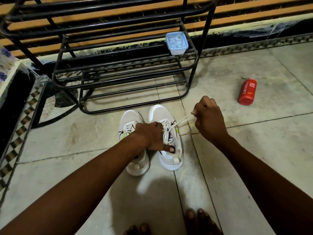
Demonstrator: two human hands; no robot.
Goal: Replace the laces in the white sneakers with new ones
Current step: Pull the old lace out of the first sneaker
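Far left edge: a patterned cloth (5, 65) over a dark piece of furniture, only partly in frame. Next, a black metal shoe rack (125, 68) stands on the tiled floor (67, 133) against a slatted wall, its low front bar just beyond the shoe toes. On the rack's upper right bar sits a small clear box with a blue lid (177, 42); contents too blurred to tell. Centre, on the floor just before the rack: two white sneakers side by side, toes pointing away from the person. Left sneaker (131, 119) is laced, with its rear half hidden under the left forearm. Left hand (149, 136) reaches across it and grips the right sneaker (171, 150) at the tongue and collar, fingers curled over the lacing, thumb pressed into the shoe opening. Right sneaker has black and yellow-green marks on its side. A white lace (182, 121) runs taut from the right sneaker's upper eyelets out to the right as two strands. Right hand (207, 119) is in a tight fist, raised right of the shoe, grip pinching both lace strands at the fingers. Further right, well apart from the shoes, a red bottle (247, 92) with white lettering lies on its side on the floor. Bottom edge: bare toes (199, 223) of the person.
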